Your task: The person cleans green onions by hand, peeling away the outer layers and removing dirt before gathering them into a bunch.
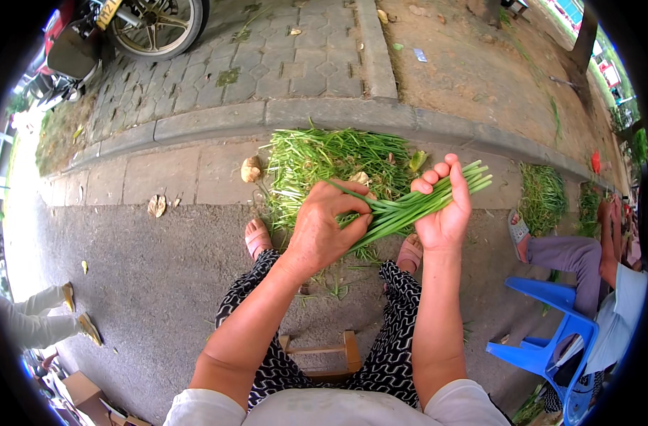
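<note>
My right hand (442, 218) is wrapped around a bunch of long green chive-like stalks (395, 213), palm turned up. The pale cut ends stick out past its fingers to the right. At the other end of the bunch, my left hand (329, 223) pinches some of the strands between thumb and fingers. Below both hands, a heap of similar green stalks (318, 154) lies on the ground against the kerb, with dry leaves and limp bits mixed in. My hands hide the near part of the heap.
A low wooden stool (351, 351) is between my legs. At right, a person sits by a blue plastic chair (547, 335), near another green pile (542, 197). A parked motorcycle (73, 58) stands upper left, a walker's legs (41, 314) at left, cardboard boxes (84, 394) lower left.
</note>
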A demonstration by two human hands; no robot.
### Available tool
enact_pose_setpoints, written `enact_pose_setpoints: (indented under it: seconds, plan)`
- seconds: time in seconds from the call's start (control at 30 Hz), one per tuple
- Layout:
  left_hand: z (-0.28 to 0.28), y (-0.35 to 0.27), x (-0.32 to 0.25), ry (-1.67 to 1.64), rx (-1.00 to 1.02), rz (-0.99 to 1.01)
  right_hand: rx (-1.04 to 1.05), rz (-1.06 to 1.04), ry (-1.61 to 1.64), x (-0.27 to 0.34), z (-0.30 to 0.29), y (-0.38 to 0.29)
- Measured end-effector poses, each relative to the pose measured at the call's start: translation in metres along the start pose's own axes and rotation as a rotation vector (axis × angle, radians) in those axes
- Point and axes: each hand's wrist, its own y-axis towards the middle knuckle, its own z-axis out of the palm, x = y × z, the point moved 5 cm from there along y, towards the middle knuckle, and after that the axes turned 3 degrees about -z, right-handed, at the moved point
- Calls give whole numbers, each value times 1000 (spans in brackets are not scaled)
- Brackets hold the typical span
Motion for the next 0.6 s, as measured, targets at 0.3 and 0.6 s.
enact_pose_setpoints:
  seconds: [0.3, 0.6]
  plan:
    - [0, -1, 9, -57, -29, -89, -77, -103, -207, -2, 2, -2]
    - [7, -1, 31, -499, 47, -416, -49, -110, -224, -3, 6, -5]
